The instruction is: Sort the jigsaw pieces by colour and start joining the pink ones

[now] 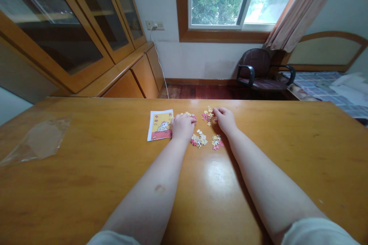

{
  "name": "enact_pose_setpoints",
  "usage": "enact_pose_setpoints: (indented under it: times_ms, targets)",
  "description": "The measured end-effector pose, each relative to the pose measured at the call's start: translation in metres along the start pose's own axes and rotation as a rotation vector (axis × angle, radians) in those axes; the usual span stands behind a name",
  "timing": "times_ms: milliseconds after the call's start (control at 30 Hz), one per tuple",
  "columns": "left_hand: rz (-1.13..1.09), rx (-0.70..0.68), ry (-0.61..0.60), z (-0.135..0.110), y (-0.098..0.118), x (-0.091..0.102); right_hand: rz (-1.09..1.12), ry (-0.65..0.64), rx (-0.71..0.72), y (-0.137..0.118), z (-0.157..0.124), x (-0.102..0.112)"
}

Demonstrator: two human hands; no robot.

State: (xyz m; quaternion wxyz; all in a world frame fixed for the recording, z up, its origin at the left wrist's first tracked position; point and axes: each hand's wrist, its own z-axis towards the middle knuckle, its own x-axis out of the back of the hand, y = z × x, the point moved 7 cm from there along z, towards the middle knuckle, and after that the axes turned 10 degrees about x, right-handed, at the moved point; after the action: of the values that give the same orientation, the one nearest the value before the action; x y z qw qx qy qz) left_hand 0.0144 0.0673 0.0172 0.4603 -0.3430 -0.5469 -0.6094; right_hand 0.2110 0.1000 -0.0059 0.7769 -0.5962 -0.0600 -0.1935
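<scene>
My left hand [183, 125] rests at the right edge of a picture card [160, 125], which shows a white cartoon figure on yellow and pink. Its fingers are bent together over a small pile of jigsaw puzzle pieces [188, 114], and what they hold, if anything, is hidden. My right hand [225, 119] is beside another cluster of puzzle pieces [208, 115], thumb and forefinger drawn together at its edge. Anything between those fingertips is too small to make out. Nearer to me lie two more clusters, pale and pink pieces [199, 139] and yellow and pink pieces [217, 142].
A crumpled clear plastic bag [43, 138] lies on the left of the wooden table [86, 183]. Beyond the table's far edge are a glass-fronted cabinet [112, 57] at left, a dark armchair [260, 69], and a bed [316, 84] at right.
</scene>
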Motion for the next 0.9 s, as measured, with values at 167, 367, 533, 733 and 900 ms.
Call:
enact_pose_setpoints:
  times_ms: [167, 367, 533, 733, 900]
  targets:
    - [0.019, 0.004, -0.01, -0.002, 0.002, -0.001, -0.008, -0.006, 0.01, -0.001, 0.0, 0.0]
    - [-0.007, 0.003, 0.0, -0.002, 0.004, -0.001, -0.071, -0.023, 0.037, -0.001, 0.0, 0.0]
    - [-0.017, 0.076, 0.005, 0.0, -0.002, 0.0, -0.21, -0.218, 0.189, -0.018, -0.005, -0.015]
    - [-0.066, 0.148, 0.033, 0.001, -0.008, 0.006, -0.26, -0.549, 0.562, -0.052, -0.024, -0.041]
    - [-0.061, 0.168, 0.048, 0.0, -0.011, 0.007, -0.355, -0.675, 0.655, -0.055, -0.033, -0.05]
